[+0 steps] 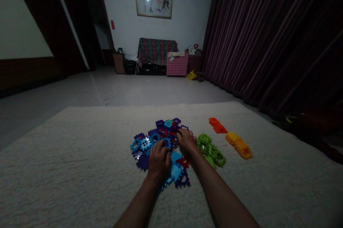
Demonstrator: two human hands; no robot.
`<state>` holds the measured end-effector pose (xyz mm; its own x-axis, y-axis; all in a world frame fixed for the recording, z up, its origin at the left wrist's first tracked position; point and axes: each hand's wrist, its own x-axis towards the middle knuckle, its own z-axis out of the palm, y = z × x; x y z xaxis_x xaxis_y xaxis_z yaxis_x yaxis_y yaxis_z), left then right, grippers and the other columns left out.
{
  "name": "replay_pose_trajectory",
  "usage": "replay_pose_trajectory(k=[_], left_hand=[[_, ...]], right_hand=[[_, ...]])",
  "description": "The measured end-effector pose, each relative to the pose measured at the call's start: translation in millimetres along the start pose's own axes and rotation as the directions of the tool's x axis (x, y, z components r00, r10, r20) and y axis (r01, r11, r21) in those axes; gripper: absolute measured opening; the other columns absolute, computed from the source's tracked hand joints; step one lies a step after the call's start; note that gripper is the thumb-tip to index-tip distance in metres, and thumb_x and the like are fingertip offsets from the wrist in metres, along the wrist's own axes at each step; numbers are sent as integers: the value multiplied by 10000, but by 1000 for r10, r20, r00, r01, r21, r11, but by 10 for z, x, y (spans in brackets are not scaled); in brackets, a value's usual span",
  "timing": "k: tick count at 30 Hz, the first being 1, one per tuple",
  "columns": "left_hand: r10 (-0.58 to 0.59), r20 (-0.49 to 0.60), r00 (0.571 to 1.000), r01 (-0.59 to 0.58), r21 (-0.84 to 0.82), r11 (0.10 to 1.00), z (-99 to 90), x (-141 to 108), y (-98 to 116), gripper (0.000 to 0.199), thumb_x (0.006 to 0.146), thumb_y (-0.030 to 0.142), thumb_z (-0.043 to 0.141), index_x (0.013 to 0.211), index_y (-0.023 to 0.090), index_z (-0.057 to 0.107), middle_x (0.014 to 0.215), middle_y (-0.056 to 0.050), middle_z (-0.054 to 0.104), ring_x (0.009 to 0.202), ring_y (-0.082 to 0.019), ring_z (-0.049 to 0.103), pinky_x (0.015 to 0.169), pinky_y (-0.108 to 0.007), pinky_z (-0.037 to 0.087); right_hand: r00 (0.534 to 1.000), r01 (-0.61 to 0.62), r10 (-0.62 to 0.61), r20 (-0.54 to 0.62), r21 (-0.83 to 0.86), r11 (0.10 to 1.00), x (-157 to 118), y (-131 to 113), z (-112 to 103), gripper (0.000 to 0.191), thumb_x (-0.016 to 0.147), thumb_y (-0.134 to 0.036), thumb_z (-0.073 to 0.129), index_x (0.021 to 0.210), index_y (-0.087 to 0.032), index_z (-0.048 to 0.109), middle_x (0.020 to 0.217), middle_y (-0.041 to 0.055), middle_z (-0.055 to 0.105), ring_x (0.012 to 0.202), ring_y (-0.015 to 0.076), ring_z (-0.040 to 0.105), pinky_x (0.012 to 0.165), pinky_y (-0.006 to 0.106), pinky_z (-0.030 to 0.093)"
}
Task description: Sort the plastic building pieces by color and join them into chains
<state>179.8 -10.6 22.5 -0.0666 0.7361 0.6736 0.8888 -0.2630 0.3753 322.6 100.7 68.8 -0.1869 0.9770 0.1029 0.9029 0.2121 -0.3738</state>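
Note:
A mixed pile of toothed plastic pieces, with light blue pieces (176,171), purple pieces (143,162) and red pieces (183,162), lies on a cream mat. My left hand (159,160) rests on the blue pieces at the pile's middle, its fingers bent; what is under the fingertips is hidden. At the pile's right side, my right hand (187,140) touches red and purple pieces with curled fingers, and its grip is too small to make out. Just right of that hand is a heap of green pieces (210,150).
Orange-red pieces (217,125) and yellow-orange pieces (238,145) lie in rows farther right on the mat (80,171). Beyond the mat's far edge are a tiled floor, a low cabinet and a checked cloth (177,65). A dark curtain (241,35) hangs at the right.

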Motion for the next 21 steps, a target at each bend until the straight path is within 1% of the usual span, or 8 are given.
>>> replay_pose_trajectory(k=[3,5,9,11,14,18,21], left_hand=[[-24,25,999,25,-24,999,0,-1,-15,146,874,175,520,953,185,643,1288,-142,609,1245,-289,536,1046,-492,452],[-41,33,999,42,-37,998,2,-2,-28,199,866,174,520,1025,177,640,1287,-149,613,1245,-291,538,1049,-492,447],[-63,30,998,64,-36,997,9,0,-47,325,856,169,508,1162,150,612,1298,-165,609,1247,-297,536,1056,-495,437],[-71,31,997,72,-29,997,10,2,-50,335,856,173,500,1170,154,615,1298,-161,610,1245,-297,537,1057,-493,434],[-80,22,997,81,-19,997,10,6,-47,322,852,174,492,1141,157,632,1277,-164,621,1228,-298,547,1050,-498,436],[-70,20,997,70,-1,998,0,4,-31,306,851,167,487,1117,163,637,1268,-162,623,1218,-295,551,1032,-497,449],[-39,36,999,38,24,999,-47,6,-35,281,844,150,495,1082,166,642,1247,-157,627,1205,-286,558,1014,-477,464]], right_hand=[[1000,4,-5,23,11,1000,-152,-65,-21,379,991,-373,359,1283,-292,585,1384,31,567,1236,267,456,969,440,388],[1000,8,-8,27,20,1000,-260,-115,-19,385,993,-380,352,1294,-295,576,1391,30,563,1247,266,445,973,442,385],[1000,19,-18,-10,14,1000,-466,-203,44,406,986,-370,363,1340,-292,545,1437,40,522,1288,281,401,1001,455,354],[999,32,-32,-28,5,999,-541,-236,88,417,985,-369,362,1359,-292,531,1462,45,497,1308,289,384,1022,466,329],[999,38,-38,-21,7,999,-603,-268,129,431,982,-372,366,1379,-293,512,1474,49,484,1337,301,359,1042,479,304],[1000,26,-26,-15,14,1000,-632,-290,130,436,975,-357,372,1383,-290,508,1470,49,486,1346,307,352,1046,470,302],[1000,18,-17,-10,18,1000,-652,-325,119,442,971,-338,374,1391,-280,499,1472,60,481,1343,303,360,1045,462,308]])
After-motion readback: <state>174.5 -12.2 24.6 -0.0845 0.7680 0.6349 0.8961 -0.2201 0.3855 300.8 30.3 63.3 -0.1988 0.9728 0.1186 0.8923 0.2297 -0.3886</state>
